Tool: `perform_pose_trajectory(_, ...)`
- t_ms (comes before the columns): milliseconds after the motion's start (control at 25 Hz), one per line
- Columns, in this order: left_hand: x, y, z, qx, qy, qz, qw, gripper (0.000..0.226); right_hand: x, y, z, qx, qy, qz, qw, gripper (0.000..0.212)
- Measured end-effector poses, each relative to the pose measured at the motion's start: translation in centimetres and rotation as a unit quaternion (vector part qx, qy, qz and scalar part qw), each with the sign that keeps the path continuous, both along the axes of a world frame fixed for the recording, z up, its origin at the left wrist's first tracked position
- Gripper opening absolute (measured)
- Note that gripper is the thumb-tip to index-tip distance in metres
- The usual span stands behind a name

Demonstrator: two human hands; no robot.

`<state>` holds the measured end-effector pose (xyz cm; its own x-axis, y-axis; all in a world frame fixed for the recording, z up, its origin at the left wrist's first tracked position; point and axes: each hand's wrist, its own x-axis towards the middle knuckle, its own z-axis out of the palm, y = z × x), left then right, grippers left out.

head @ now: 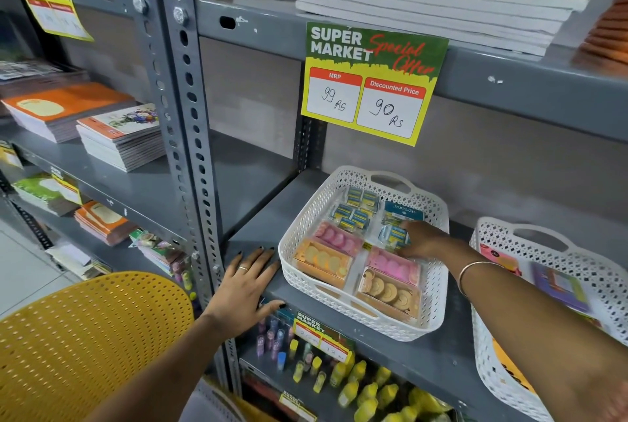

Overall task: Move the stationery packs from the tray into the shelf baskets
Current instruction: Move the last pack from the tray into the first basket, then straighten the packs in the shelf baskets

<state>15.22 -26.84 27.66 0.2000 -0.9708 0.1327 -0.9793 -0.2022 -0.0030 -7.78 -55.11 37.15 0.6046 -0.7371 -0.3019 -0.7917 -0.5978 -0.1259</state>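
A white lattice basket (299, 241) stands on the grey shelf and holds several stationery packs: blue and yellow ones (353, 211) at the back, pink (336, 239) and orange ones (323, 262) in front. My right hand (426, 239) reaches into the basket's right side, and its fingers and thumb pinch a blue and yellow pack (392, 236) that lies among the others. My left hand (246, 285) rests flat on the shelf's front edge, just left of the basket. A yellow perforated tray (85, 336) sits low at the left; what it holds is not visible.
A second white basket (489, 238) with coloured packs stands at the right. A price sign (370, 81) hangs from the shelf above. A perforated steel upright (190, 115) rises left of the basket. Notebooks (119, 136) fill the left shelves. Yellow bottles (367, 387) stand on the shelf below.
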Motion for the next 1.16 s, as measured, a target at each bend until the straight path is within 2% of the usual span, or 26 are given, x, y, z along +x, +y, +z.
perform_pose_trajectory(320, 0.1, 0.0, 0.1, 0.004, 0.006, -0.008, 1.0, 0.092, 0.3, 0.2, 0.0, 0.013, -0.004, 0.009, 1.0, 0.046)
perform_pose_trajectory(400, -0.1, 0.2, 0.6, -0.008, 0.056, -0.019, 0.998, 0.087, 0.2, 0.2, 0.1, 0.011, 0.003, 0.013, 1.0, 0.052)
perform_pose_trajectory(440, -0.4, 0.3, 1.3, -0.04, 0.12, -0.015, 0.992, 0.08, 0.1, 0.3, 0.1, 0.008, 0.004, 0.013, 1.0, 0.053)
perform_pose_trajectory(520, -1.1, -0.2, 3.4, -0.161, 0.264, 0.009, 0.951, 0.052, 0.0, 0.3, 0.0, 0.007, 0.001, 0.009, 1.0, 0.052)
perform_pose_trajectory(560, -1.3, -1.2, 4.8, -0.223, 0.292, 0.012, 0.93, 0.042, 0.0, 0.2, 0.0, 0.009, 0.0, 0.007, 1.0, 0.052)
perform_pose_trajectory(600, -1.5, -2.7, 6.3, -0.272, 0.288, 0.01, 0.918, 0.041, 0.1, 0.2, -0.1, 0.01, -0.001, 0.008, 1.0, 0.054)
perform_pose_trajectory(680, -1.8, -7.0, 9.6, -0.311, 0.24, -0.013, 0.919, 0.045, 0.1, 0.0, -0.1, 0.003, -0.003, 0.011, 1.0, 0.06)
perform_pose_trajectory(760, -1.8, -11.9, 12.1, -0.242, 0.194, -0.055, 0.949, 0.045, 0.2, -0.2, -0.3, 0.003, -0.015, 0.022, 1.0, 0.062)
perform_pose_trajectory(840, -1.7, -16.4, 12.3, -0.075, 0.14, -0.112, 0.981, 0.047, 0.1, -0.4, -0.6, -0.004, -0.025, 0.024, 0.999, 0.06)
perform_pose_trajectory(920, -1.5, -19.5, 10.8, 0.06, 0.085, -0.144, 0.984, 0.049, -0.1, -0.5, -0.8, -0.014, -0.026, 0.025, 0.999, 0.058)
perform_pose_trajectory(1000, -1.0, -22.0, 9.1, 0.118, 0.084, -0.13, 0.981, 0.051, -0.1, -0.8, -1.0, -0.016, -0.023, 0.029, 0.999, 0.062)
perform_pose_trajectory(1160, -0.2, -25.2, 7.3, 0.157, 0.101, -0.119, 0.975, 0.061, -0.1, -1.1, -1.2, -0.013, -0.016, 0.027, 0.999, 0.068)
